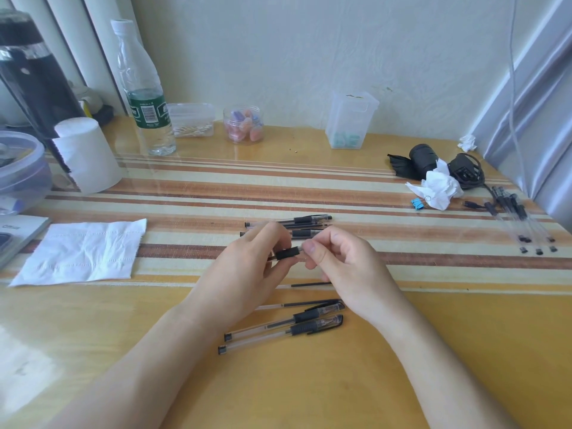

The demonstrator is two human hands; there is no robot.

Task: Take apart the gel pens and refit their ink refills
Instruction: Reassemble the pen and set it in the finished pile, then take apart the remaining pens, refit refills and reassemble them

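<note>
A person's left hand [244, 270] and right hand [349, 270] hold a clear-barrelled gel pen with a black rubber grip [288, 252] just above the middle of the glossy yellow wooden desk [402, 366]. The left hand's fingers [274, 235] curl round the black grip. The right hand's thumb and forefinger pinch the clear end next to it, its other fingers curled in. The rest of the barrel is hidden behind the left hand.

Just behind the hands, toward the far edge, two more black-gripped gel pens [309, 218] lie side by side on a brown-and-cream striped mat [185, 193]. Toward the near edge lie two capped clear gel pens [278, 328], parallel and close together. A thin black ink refill [298, 304] lies just beside them, and a second loose refill [309, 284] shows partly under the right hand.

Near the right edge a cluster of clear pens [520, 221] lies beside a crumpled white tissue [436, 187] and a small blue binder clip [418, 204]. A flat white paper tissue [83, 252] is spread toward the left edge. A clear plastic water bottle with a green label [145, 97] stands along the far edge.
</note>
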